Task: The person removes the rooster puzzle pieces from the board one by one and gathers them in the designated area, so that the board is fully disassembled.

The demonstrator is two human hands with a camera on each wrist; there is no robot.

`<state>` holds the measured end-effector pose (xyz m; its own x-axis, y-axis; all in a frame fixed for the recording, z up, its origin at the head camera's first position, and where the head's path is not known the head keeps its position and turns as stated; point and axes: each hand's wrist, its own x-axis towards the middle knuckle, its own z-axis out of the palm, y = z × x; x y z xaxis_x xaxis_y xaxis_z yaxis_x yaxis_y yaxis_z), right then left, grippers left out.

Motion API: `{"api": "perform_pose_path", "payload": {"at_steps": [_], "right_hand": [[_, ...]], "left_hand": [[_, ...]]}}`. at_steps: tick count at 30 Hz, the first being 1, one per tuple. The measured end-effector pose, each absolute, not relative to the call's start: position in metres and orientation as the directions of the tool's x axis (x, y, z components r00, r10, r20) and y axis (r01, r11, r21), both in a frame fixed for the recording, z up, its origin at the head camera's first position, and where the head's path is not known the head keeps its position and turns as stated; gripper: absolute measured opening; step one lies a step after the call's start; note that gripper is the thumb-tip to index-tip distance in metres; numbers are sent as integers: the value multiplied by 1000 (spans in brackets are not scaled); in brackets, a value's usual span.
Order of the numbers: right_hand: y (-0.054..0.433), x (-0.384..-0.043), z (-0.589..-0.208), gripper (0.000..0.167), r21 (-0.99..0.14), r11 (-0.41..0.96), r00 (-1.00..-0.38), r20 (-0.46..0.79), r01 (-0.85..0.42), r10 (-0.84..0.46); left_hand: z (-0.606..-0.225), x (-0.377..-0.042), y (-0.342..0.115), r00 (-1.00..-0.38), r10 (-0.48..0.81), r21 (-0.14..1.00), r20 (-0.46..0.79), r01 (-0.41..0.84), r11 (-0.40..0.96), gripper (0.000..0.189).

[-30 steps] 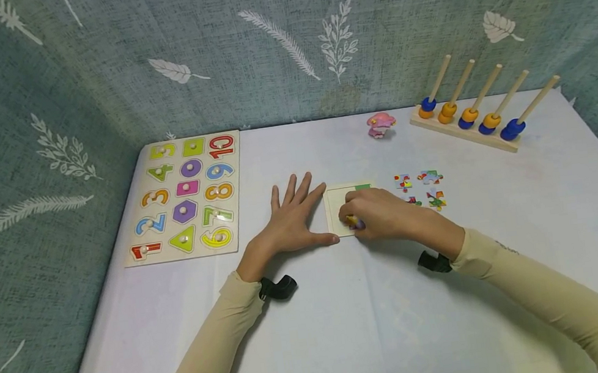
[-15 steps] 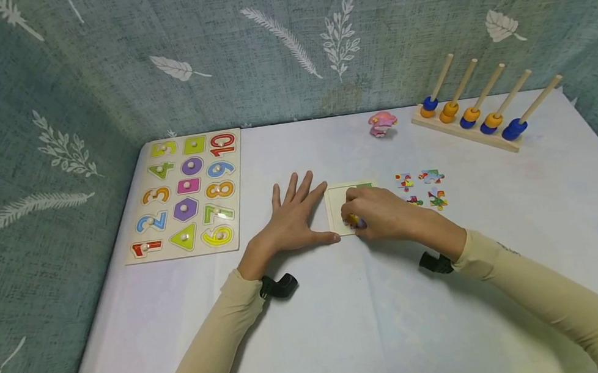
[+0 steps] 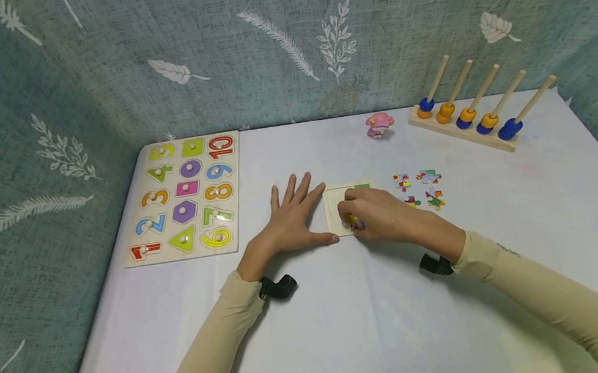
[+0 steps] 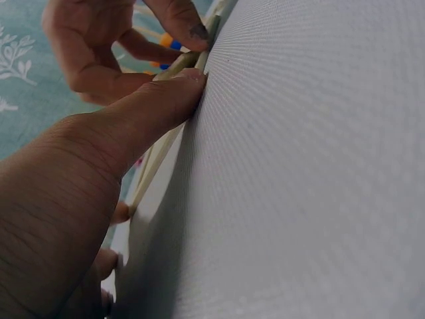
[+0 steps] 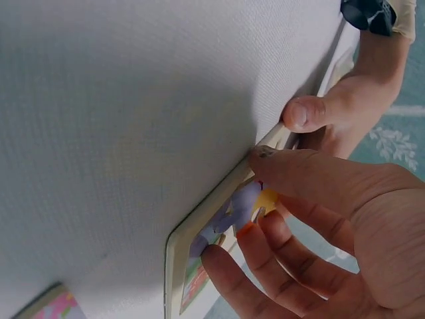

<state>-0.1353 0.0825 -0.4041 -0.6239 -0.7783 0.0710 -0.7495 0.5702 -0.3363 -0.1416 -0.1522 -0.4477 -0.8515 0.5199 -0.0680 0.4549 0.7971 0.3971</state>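
A small square wooden puzzle tray (image 3: 335, 198) lies on the white cloth between the hands. The left hand (image 3: 294, 224) lies with fingers spread, its index fingertip and thumb touching the tray's left side. Over the tray, the right hand (image 3: 382, 211) pinches a purple and yellow jigsaw piece (image 3: 356, 222) low against the tray. In the right wrist view, the right thumb is at the tray's edge and the fingers curl over the piece (image 5: 263, 201). Purple and red-green picture parts (image 5: 199, 276) show inside the tray there. The right hand hides much of the tray's interior.
Several loose jigsaw pieces (image 3: 436, 198) lie right of the tray, partly behind the right hand. A number-and-shape peg board (image 3: 241, 217) is at left. A pink figurine (image 3: 379, 124) and a wooden peg stand with beads (image 3: 461, 129) stand at the back.
Both hands stay in nearly the same place. The right fingers shift slightly on the piece, and more of its yellow and purple shows or hides. The head view sways a little.
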Motion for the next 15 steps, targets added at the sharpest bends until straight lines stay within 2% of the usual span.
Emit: {"api": "perform_pose_path", "payload": {"at_steps": [7,15], "right_hand": [[81,-136,-403,22,-348,574,-625,48,-741,-779],[84,-135,-403,17,-366,527,-602,125,-767,-789]], "left_hand": [[-448,-142,-153,-849,523,396,-74,456,797,113],[-448,-142,-152,-851,520,393,-78,453,800,113]]}}
